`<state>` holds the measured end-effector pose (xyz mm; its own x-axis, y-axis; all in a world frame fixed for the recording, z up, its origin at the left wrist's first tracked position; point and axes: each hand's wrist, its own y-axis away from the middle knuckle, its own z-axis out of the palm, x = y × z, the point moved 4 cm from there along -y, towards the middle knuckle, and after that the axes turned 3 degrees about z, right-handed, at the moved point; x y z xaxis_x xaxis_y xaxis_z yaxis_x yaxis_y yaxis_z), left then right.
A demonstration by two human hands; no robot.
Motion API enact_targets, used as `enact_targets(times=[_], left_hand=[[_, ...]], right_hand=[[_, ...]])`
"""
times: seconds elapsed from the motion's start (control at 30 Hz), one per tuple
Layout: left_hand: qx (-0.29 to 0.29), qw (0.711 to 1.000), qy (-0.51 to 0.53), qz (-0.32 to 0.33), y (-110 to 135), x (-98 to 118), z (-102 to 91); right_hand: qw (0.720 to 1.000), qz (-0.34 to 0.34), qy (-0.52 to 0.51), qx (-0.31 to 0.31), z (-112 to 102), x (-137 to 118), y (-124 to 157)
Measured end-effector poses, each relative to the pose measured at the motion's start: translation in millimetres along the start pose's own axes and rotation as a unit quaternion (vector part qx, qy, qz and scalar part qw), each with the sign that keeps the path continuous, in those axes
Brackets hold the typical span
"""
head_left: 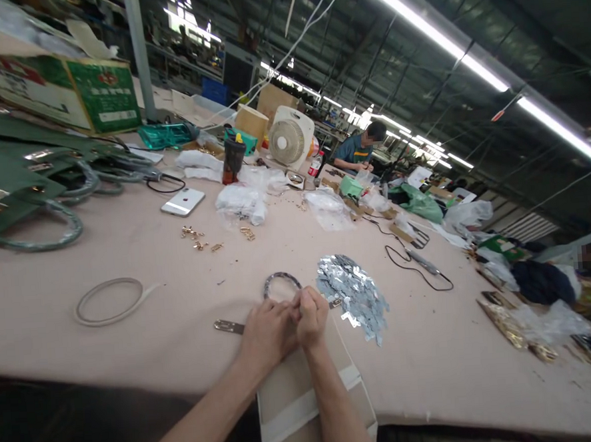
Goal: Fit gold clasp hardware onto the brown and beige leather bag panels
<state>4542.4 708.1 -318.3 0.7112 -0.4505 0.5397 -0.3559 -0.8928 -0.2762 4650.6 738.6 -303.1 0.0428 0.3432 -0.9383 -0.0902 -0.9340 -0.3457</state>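
Note:
My left hand (269,329) and my right hand (311,317) meet near the table's front edge, both with fingers closed. What they pinch between them is hidden. Just beyond the knuckles rises a dark curved handle (281,275), its ends hidden behind my hands. A dark strap with gold-coloured hardware (228,326) sticks out left of my left hand. To the right of my right hand shows a small gold-coloured fitting (335,304). Under my forearms lies a beige panel piece with pale bands (287,415). A heap of small silver metal plates (353,294) lies close on the right.
A coil of pale tubing (109,301) lies left; gold-coloured fittings (192,234), a phone (183,202) and plastic bags (244,201) lie farther back. Green bags (17,171) occupy the far left. A corded tool (423,261) rests right. A co-worker (356,149) sits beyond the fan (288,138).

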Motion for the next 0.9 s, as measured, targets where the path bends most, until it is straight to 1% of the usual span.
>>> enact_targets(times=[0.1,0.17,0.23,0.3,0.37,0.43,0.53,0.6,0.67,0.73,0.8,0.9], left_hand=[[0.001,1.000,0.008,-0.003,-0.4,-1.2,0.9],[0.006,1.000,0.010,-0.005,-0.6,-1.6,1.2],[0.011,1.000,0.014,-0.006,-0.7,-1.6,0.8],[0.007,1.000,0.020,-0.004,-0.8,-1.4,0.4],[-0.002,1.000,0.024,-0.004,-0.9,-1.5,0.1],[-0.008,1.000,0.024,-0.009,-1.2,-2.0,0.1],[-0.007,1.000,0.026,-0.011,-1.3,-2.2,0.8],[-0.005,1.000,0.025,-0.003,-1.2,-1.6,2.0],[-0.001,1.000,0.024,0.003,-1.2,-1.7,3.0],[0.002,1.000,0.029,0.009,-0.9,-3.4,3.3],[0.000,0.999,0.045,0.021,1.4,-7.5,2.6],[-0.005,0.997,0.069,0.030,12.4,-19.6,-1.9]], right_hand=[[0.997,-0.018,-0.064,0.026,-5.5,-10.4,1.1],[0.991,-0.050,-0.117,0.041,-9.3,-19.5,1.3],[0.984,-0.082,-0.149,0.045,-11.0,-23.9,2.2],[0.987,-0.089,-0.129,0.034,-9.1,-20.5,3.7],[0.994,-0.064,-0.086,0.010,-5.2,-11.9,5.2],[0.996,-0.045,-0.076,-0.003,-3.3,-5.3,6.9],[0.991,-0.065,-0.113,0.016,-5.6,-4.0,9.9],[0.991,-0.079,-0.104,0.029,-6.2,-3.1,11.4],[0.994,-0.064,-0.080,0.024,-4.9,0.2,11.5],[0.996,-0.036,-0.081,0.017,-4.7,1.1,10.5],[0.992,-0.027,-0.117,0.043,-10.1,-6.5,9.3],[0.975,-0.034,-0.181,0.125,-26.0,-30.8,9.2]])
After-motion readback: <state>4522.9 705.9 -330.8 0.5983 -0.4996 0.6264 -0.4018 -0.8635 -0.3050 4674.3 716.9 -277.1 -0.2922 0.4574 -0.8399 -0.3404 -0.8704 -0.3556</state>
